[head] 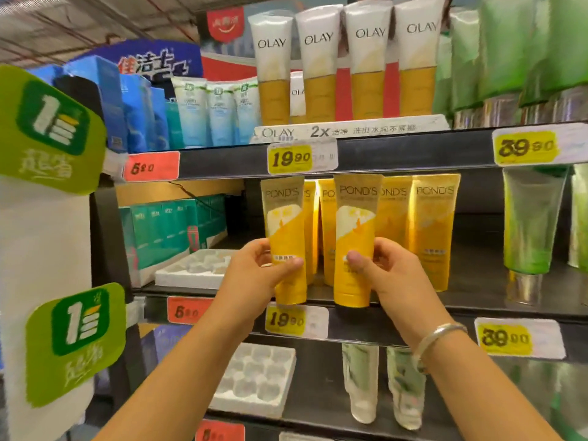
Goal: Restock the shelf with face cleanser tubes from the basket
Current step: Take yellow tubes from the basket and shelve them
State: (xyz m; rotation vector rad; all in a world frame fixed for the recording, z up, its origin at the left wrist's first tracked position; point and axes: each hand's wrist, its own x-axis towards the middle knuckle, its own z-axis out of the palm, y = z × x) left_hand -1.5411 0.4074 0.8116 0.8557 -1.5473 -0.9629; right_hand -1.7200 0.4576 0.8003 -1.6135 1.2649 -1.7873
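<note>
L hand (254, 268) grips 1 tube (284, 240), R hand (381, 272) grips another tube (354, 240), both upright at front edge of mid shelf (413, 308). Approx 4 more Pond's tubes behind. Basket not in view; remaining stock can't tell. Looks mid-task.

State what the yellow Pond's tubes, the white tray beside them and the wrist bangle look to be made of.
Pond's tubes: likely soft plastic, with a satin sheen and flat crimped tops.
White tray: probably thin moulded plastic or foam, matt, with pressed round cells.
Bangle: apparently silvery metal, with bright highlights.
</note>
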